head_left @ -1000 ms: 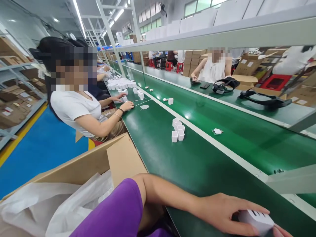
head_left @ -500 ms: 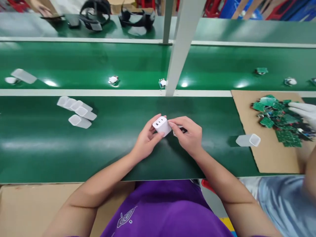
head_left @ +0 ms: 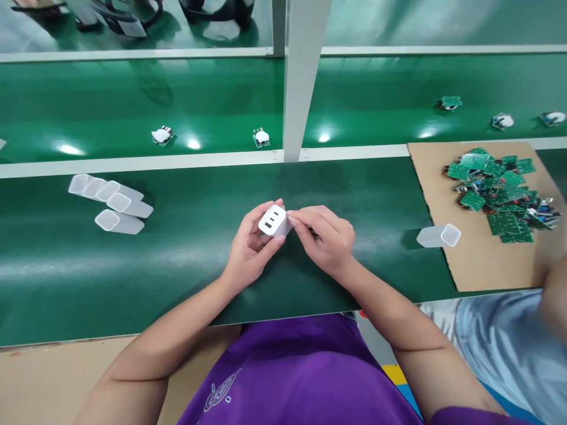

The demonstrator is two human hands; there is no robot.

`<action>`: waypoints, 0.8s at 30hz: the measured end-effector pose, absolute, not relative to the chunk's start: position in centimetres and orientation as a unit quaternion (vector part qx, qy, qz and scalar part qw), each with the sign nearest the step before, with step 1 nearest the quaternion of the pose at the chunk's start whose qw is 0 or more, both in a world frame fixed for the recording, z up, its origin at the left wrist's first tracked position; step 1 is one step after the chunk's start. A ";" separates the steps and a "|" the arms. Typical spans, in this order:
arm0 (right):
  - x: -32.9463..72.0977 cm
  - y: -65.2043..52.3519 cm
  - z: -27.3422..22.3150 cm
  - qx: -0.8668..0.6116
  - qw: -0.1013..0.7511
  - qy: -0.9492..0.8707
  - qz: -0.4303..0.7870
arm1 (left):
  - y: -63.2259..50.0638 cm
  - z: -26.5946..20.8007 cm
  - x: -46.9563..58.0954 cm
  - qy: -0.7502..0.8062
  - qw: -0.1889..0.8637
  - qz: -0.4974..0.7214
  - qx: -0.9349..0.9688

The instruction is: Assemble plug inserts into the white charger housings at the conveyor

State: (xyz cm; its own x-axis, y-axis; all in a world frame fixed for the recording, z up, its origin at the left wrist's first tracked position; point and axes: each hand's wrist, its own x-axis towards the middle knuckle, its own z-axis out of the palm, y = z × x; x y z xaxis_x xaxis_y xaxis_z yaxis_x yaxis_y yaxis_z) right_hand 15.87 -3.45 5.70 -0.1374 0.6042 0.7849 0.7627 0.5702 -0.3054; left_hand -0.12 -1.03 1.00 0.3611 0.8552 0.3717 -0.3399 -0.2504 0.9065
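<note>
A white USB charger (head_left: 273, 221) with three dark port slots in its end face is held above the bench. My left hand (head_left: 252, 245) is closed around it, with the thumb below and the fingers behind. The thumb and forefinger of my right hand (head_left: 325, 239) are pinched at the charger's right edge. My right fingers hide that far end, so any small part there cannot be made out. The slotted face points left and up towards me.
Several translucent white sleeves (head_left: 119, 221) lie at the left, and another sleeve (head_left: 438, 235) is at the right. Green circuit boards (head_left: 502, 195) are heaped on cardboard (head_left: 469, 268). A pale post (head_left: 301, 77) rises beyond my hands. Small board assemblies (head_left: 261, 138) sit along the back strip.
My view has tilted and shifted, so the bench appears lower on the left. Both hands keep the charger between them. The gloved hand by the circuit boards has left the view.
</note>
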 end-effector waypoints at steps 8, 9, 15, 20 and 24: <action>15.8 -3.5 5.8 -0.450 0.465 -0.753 -0.117 | -1.2 1.3 0.0 0.218 0.552 0.541 0.596; 15.8 -3.6 5.8 -0.451 0.465 -0.753 -0.118 | -1.3 1.3 0.0 0.218 0.549 0.545 0.596; 15.5 -3.7 5.8 -0.454 0.468 -0.750 -0.114 | -1.3 1.4 0.1 0.210 0.533 0.562 0.597; 15.4 -3.8 5.9 -0.452 0.468 -0.750 -0.117 | -1.3 1.3 0.1 0.209 0.526 0.565 0.601; 15.5 -3.7 5.9 -0.451 0.466 -0.752 -0.116 | -1.2 1.3 0.1 0.196 0.516 0.574 0.605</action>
State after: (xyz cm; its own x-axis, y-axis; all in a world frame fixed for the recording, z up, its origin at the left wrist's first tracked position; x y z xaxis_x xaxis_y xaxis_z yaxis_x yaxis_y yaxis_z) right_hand 15.47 -3.74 5.87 -0.1589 0.5698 0.8063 0.7869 0.5663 -0.2451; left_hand 0.13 -1.19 1.34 0.2632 0.8298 0.4921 -0.3545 -0.3913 0.8493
